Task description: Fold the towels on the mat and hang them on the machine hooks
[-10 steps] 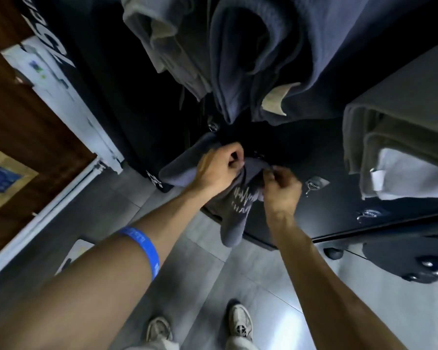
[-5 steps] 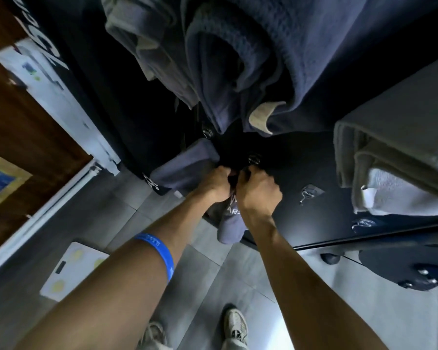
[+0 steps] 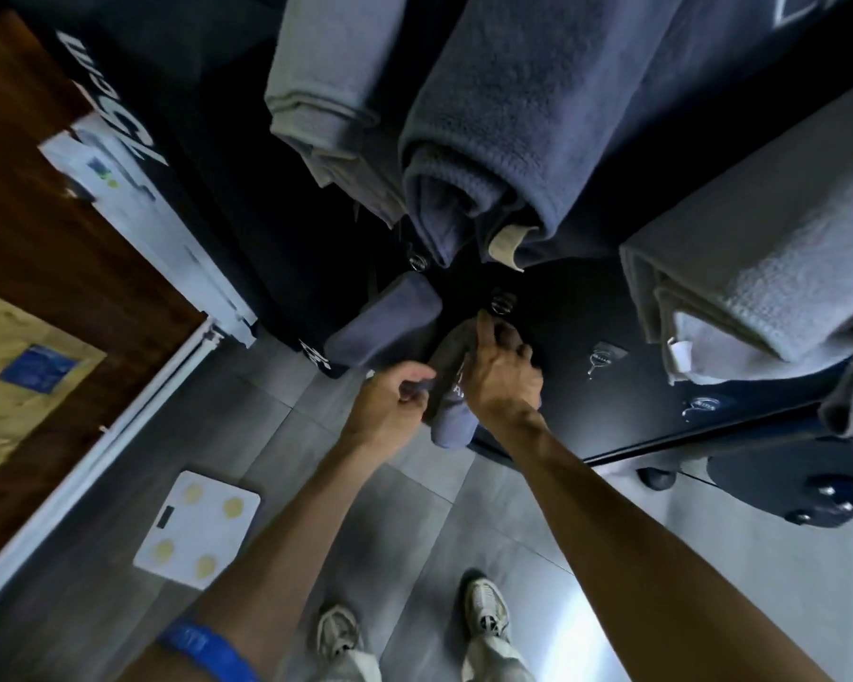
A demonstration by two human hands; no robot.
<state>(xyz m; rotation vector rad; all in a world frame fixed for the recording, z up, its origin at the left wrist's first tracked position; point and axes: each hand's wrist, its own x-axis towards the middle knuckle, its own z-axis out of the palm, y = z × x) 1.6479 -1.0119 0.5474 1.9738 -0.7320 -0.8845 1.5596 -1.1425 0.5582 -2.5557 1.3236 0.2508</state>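
My left hand (image 3: 395, 403) pinches the near edge of the small dark towel (image 3: 451, 386); my right hand (image 3: 501, 374) curls over its top, apparently at the machine hook (image 3: 502, 302); grey towels (image 3: 739, 268) hang far right.

"75cm" in white on the black machine (image 3: 134, 135) panel

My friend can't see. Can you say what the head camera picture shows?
Two hands, the left hand and the right hand, hold a small dark towel just below a hook on a black machine. More folded towels hang above.
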